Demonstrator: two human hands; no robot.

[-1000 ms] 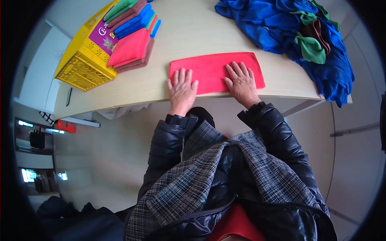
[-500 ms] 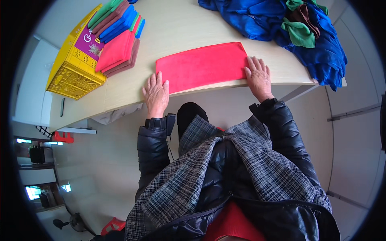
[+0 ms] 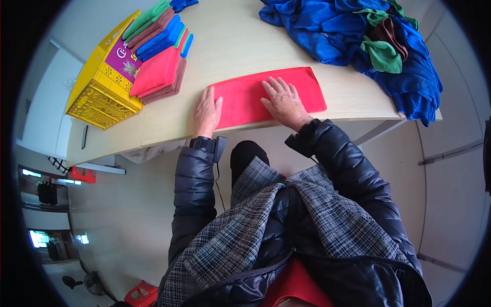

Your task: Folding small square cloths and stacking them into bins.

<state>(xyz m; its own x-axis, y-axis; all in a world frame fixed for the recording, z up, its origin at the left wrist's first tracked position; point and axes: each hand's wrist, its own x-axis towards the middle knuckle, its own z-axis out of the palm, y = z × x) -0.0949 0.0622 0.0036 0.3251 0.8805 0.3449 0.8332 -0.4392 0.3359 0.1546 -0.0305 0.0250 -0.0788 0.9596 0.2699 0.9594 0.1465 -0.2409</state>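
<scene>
A red cloth (image 3: 240, 100), folded into a long flat rectangle, lies along the near edge of the table. My right hand (image 3: 287, 104) rests flat on it, right of its middle, with the fingers spread. At the cloth's left end, my left hand (image 3: 207, 113) is laid along the edge, fingers stretched out and the thumb by the cloth. Neither hand grips anything. To the left, a pile of folded cloths (image 3: 153, 71) in red, brown, blue and green leans against a yellow plastic crate (image 3: 105, 105).
A loose heap of blue cloths (image 3: 327, 38) covers the far right of the table and hangs over its edge. Green cloths (image 3: 382, 55) and a brown one lie on top. A dark flat object (image 3: 84, 137) lies at the table's left end. Red stools (image 3: 141, 292) stand on the floor.
My right hand has moved left from the cloth's right end onto its surface. My left hand stays by the left end. The whole view has shifted slightly.
</scene>
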